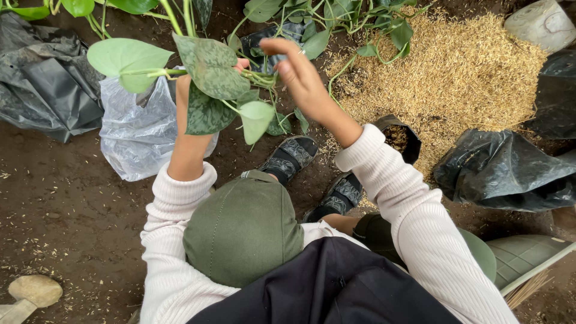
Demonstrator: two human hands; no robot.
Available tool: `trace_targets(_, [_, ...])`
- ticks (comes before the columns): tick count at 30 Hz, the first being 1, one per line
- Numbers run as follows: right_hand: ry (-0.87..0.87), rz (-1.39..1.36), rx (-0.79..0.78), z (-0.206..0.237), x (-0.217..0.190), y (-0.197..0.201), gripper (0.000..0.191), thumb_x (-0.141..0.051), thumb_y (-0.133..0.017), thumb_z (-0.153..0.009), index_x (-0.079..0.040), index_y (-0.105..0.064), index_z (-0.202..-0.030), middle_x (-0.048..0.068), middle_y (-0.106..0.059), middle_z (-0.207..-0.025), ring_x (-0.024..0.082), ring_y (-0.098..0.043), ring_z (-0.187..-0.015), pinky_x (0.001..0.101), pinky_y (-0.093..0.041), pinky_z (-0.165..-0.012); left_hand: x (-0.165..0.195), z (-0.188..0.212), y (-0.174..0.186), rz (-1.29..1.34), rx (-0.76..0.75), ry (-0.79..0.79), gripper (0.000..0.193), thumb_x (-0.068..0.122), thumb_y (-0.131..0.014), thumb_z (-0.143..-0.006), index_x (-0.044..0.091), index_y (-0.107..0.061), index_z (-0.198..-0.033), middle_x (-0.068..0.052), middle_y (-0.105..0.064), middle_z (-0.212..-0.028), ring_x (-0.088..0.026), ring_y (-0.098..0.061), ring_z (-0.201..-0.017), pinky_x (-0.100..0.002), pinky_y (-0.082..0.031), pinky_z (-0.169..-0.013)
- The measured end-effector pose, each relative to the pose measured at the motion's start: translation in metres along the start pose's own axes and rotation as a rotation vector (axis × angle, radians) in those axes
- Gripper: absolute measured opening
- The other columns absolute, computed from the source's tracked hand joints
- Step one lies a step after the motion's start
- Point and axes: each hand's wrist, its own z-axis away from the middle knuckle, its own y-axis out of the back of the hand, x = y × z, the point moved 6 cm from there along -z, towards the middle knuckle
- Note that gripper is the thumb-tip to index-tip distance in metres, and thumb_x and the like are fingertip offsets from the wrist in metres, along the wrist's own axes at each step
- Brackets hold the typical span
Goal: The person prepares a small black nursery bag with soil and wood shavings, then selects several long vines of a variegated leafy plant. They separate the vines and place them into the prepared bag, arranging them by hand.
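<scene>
Your left hand grips the leafy vine cutting, its fingers hidden by leaves; at three o'clock, your right hand pinches its stems with curled fingers

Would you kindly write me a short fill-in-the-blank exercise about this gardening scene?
1. Both hands, the left hand and the right hand, handle a leafy green vine cutting with ____-shaped leaves.
2. The pile of pale yellow husks lies on the dark ____.
3. The small black plastic grow bag stands beside the person's ____ foot.

Missing words: heart; soil; right
</scene>
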Motion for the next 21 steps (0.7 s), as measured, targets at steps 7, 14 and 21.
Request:
trace_targets(7, [-0.279, -0.009, 0.138, 0.006, 0.074, 0.035, 0.038, -0.034, -0.037, -0.12, -0.005, -0.061, -0.116, 0.007, -0.069, -0.103, 0.017, -0.065, -0.1, 0.0333, -0.053, -0.093, -0.018, -0.004, 0.015, 0.156, 0.027, -0.059, 0.018, 0.003, -0.072, -0.1, -0.006, -0.069, -0.115, -0.018, -0.075, -0.114, -0.028, -0.074, -0.108, -0.037, -0.059, -0.096])
trace_targets(14, [-0.597, 0.061, 0.505, 0.041, 0.186, 0.102, 0.013, -0.019, -0.043, -0.109, -0.008, -0.049, -0.113, 0.001, -0.052, -0.069, 0.013, -0.054, -0.06, 0.0272, -0.046, -0.056, -0.048, -0.003, 0.036, 0.598, 0.114, 0.014, 0.018, 0.007, -0.067, -0.102, -0.007, -0.066, -0.113, -0.02, -0.071, -0.111, -0.034, -0.071, -0.113, -0.045, -0.056, -0.106])
trace_targets(21, [-0.641, 0.254, 0.433, 0.083, 0.236, 0.132, 0.017, 0.002, -0.053, -0.099, -0.004, -0.062, -0.113, 0.008, -0.069, -0.102, 0.019, -0.066, -0.088, 0.031, -0.054, -0.078, -0.049, -0.006, 0.033, 0.664, 0.103, 0.026, 0.019, 0.009, -0.065, -0.104, -0.006, -0.065, -0.115, -0.018, -0.07, -0.11, -0.033, -0.07, -0.109, -0.046, -0.055, -0.107])
